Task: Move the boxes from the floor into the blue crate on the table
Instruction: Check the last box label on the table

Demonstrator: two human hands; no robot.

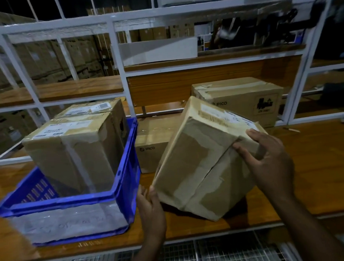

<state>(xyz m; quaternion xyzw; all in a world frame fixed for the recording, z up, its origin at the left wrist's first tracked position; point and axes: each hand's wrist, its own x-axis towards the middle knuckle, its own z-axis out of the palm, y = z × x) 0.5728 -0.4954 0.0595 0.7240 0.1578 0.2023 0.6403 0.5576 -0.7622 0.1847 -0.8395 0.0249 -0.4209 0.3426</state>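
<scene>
Fingers [246, 149] of your right hand [268, 161] are curled over the upper right edge of the taped box [204, 162], gripping it, while your left hand [151, 209] presses flat against its lower left corner, so the box is clamped between both hands. It sits at the centre of the frame, tilted, with its bottom corner on or just above the table [318, 172]; which of the two is hard to tell.

To the left stands the blue crate [127, 162], just beside the box you hold. Two boxes are already in it: one near box [72, 153] and a second box [92, 109] behind it, both standing taller than the crate's rim. Bare floor shows in the front part of the crate, at lower left of the frame.

Behind your box, a low printed carton [150, 145] and a larger printed carton [239, 101] rest on the table; they look like bystanders rather than part of your load.

You seem to be in the carrying step, with the third box arrived at the table and not yet placed. The next move calls for lifting it clear of the crate's right wall, levelling it, swinging it left and lowering it into the free front space. Mind the fit: that gap looks snug, so square the box first.
</scene>
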